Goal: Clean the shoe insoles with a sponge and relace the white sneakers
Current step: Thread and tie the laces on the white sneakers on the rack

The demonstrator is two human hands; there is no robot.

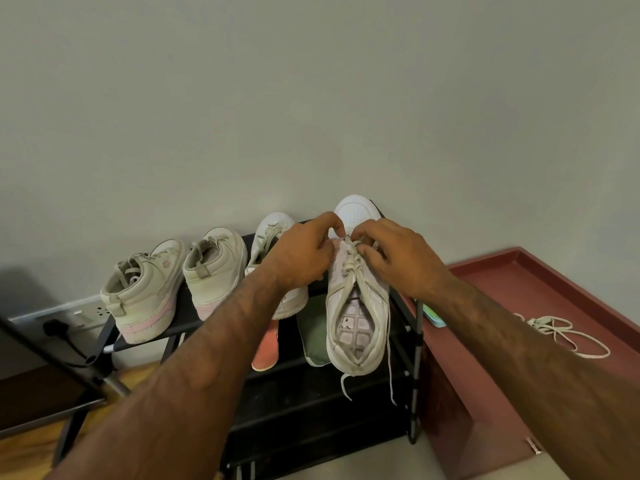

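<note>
A white sneaker (360, 306) stands on the top shelf of a black shoe rack (311, 403), toe toward the wall, its opening facing me. Both my hands work at its laces near the toe end. My left hand (304, 258) pinches the lace at the sneaker's left side with thumb and forefinger. My right hand (398, 261) pinches the lace (349, 268) on the right side. Two loose lace ends hang down below the heel. A second white sneaker (273, 237) sits just to the left, partly hidden by my left hand. A loose white shoelace (568, 334) lies on the red ledge at right.
Two beige high-top sneakers with pink soles (173, 285) stand at the rack's left end. An orange insole (266, 348) and a green insole (313, 337) lean on a lower shelf. A green sponge-like item (433, 315) lies on the red ledge (519, 278). A wall socket with plug (55, 327) is at left.
</note>
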